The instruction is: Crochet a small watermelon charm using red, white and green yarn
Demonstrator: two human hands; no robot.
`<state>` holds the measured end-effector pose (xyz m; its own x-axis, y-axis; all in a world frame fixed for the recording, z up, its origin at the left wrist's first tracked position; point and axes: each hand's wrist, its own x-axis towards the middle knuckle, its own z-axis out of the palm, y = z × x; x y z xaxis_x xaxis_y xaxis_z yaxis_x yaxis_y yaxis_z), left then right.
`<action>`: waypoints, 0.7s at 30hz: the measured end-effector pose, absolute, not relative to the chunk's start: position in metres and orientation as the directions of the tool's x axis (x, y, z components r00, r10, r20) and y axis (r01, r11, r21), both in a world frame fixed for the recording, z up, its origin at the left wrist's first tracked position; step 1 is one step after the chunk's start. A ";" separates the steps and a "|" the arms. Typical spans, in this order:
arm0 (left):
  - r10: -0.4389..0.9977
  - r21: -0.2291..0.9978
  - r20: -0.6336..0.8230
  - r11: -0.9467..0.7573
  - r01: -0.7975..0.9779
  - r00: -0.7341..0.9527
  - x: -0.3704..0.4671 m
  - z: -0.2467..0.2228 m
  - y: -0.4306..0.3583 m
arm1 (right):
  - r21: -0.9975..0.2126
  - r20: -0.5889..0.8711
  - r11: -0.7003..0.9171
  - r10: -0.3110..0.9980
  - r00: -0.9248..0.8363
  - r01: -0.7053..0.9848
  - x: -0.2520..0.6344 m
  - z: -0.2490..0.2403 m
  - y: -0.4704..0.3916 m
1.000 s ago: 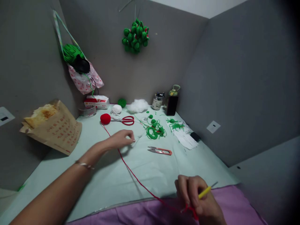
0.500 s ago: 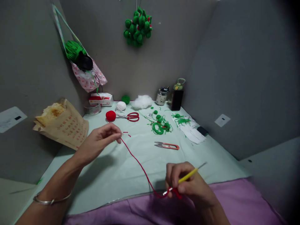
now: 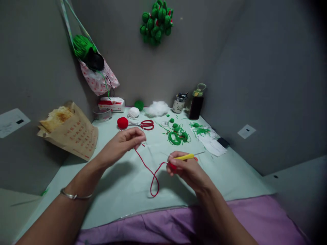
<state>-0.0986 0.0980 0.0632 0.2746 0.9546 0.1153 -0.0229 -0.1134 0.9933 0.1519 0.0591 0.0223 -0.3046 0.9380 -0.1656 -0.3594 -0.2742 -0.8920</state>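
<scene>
My left hand (image 3: 130, 139) is closed in a pinch on the end stretch of red yarn (image 3: 143, 162). The yarn sags from there, crosses itself in a loop above the tabletop and runs up to my right hand (image 3: 184, 166). A faint pale streak near my left fingertips is too blurred to name. My right hand is closed around a yellow-handled crochet hook (image 3: 187, 157), its metal tip pointing right. Under the same fingers sits a small red crochet piece (image 3: 172, 166), mostly hidden. Orange thread snips lie almost wholly hidden behind that hand.
Behind my hands lie a red yarn ball (image 3: 122, 123), red-handled scissors (image 3: 147, 125), a white yarn ball (image 3: 134, 112), stuffing (image 3: 158, 108) and green yarn pieces (image 3: 175, 137). A paper food bag (image 3: 76, 132) stands left; a phone (image 3: 196, 108) leans at the back right.
My right hand has risen away from the table's front edge, carrying the hook and red piece. My left hand has shifted right. The yarn, earlier stretched between them, now hangs slack in a loop.
</scene>
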 end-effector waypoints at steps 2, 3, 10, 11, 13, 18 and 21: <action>0.975 0.994 0.094 -0.082 -0.067 0.201 -0.112 0.050 0.116 | -0.898 -0.162 -0.245 0.957 -0.241 -0.366 0.168 0.023 0.071; 0.982 0.993 0.085 -0.070 -0.093 0.167 -0.117 0.044 0.125 | -0.900 -0.161 -0.231 0.964 -0.210 -0.369 0.175 0.023 0.078; 0.997 0.927 0.007 0.022 -0.374 0.075 -0.119 0.039 0.153 | -0.910 -0.180 -0.198 0.980 -0.083 -0.365 0.201 0.014 0.106; 0.999 0.901 0.005 0.017 -0.434 0.050 -0.118 0.043 0.152 | -0.910 -0.174 -0.183 0.983 -0.060 -0.373 0.202 0.013 0.106; 1.000 0.844 -0.002 0.000 -0.536 -0.003 -0.112 0.050 0.146 | -0.909 -0.162 -0.164 0.986 -0.038 -0.383 0.202 0.013 0.102; 0.999 0.762 -0.042 0.027 -0.647 -0.008 -0.076 0.053 0.111 | -0.905 -0.186 -0.246 0.963 -0.195 -0.347 0.170 0.020 0.073; 0.996 0.750 -0.074 0.081 -0.656 0.039 -0.046 0.043 0.082 | -0.881 -0.197 -0.317 0.921 -0.336 -0.352 0.145 0.021 0.056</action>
